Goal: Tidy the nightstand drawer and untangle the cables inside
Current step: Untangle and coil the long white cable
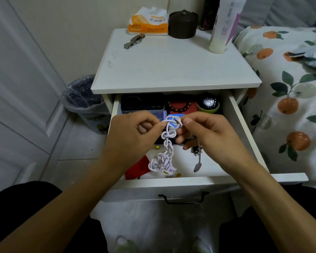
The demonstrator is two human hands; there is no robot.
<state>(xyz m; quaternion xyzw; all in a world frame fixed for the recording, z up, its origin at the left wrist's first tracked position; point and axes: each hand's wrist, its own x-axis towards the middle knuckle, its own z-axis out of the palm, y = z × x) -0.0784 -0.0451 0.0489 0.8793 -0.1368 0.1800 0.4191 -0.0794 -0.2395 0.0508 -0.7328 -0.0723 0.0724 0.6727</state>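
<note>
Both hands are up over the open drawer [248, 136], close together, each pinching the top of the pale cable [169, 141]. The left hand [133, 136] nips a loop between thumb and forefinger, and the right hand [206, 132] does the same just beside it, so the first link of the chain-like braid sits stretched between them, probably to tease it open. The rest of the cable hangs down in a knotted bunch toward the near part of the drawer, where its weight helps keep the links apart, and one loose end with its plug [197, 166] dangles to the right. Holding it above the drawer looks sensible, since anything dropped lands back inside. At the far end sit a dark box [142, 104], a bead bracelet [180, 106] and a watch [209, 103]; a red pouch [137, 170] lies near left.
</note>
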